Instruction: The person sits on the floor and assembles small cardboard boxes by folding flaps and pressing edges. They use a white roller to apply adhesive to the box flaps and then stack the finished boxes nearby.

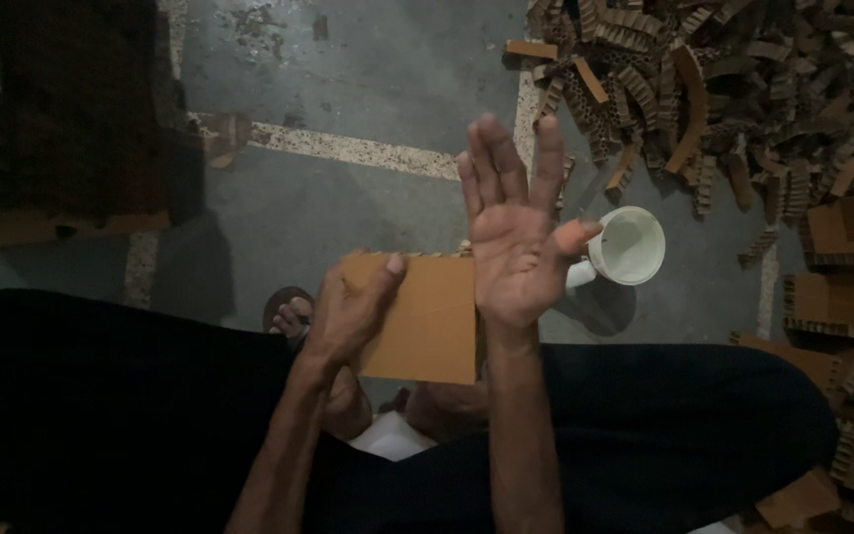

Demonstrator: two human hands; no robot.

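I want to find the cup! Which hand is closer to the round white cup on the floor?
Right. The open right hand has its thumb tip just beside the round white cup; whether they touch is unclear. The left hand grips the flat brown cardboard piece, farther away.

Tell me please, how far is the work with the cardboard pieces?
Done: a heap of cut corrugated strips lies on the floor. In hand: the left hand grips a cardboard piece; the right hand is open beside it. Left: more cardboard blocks wait at right.

Arms: my forearms bare, no sleeves showing
Legs: my dark trousers (101,396)
Hands: left hand (348,311), right hand (511,237), no gloves
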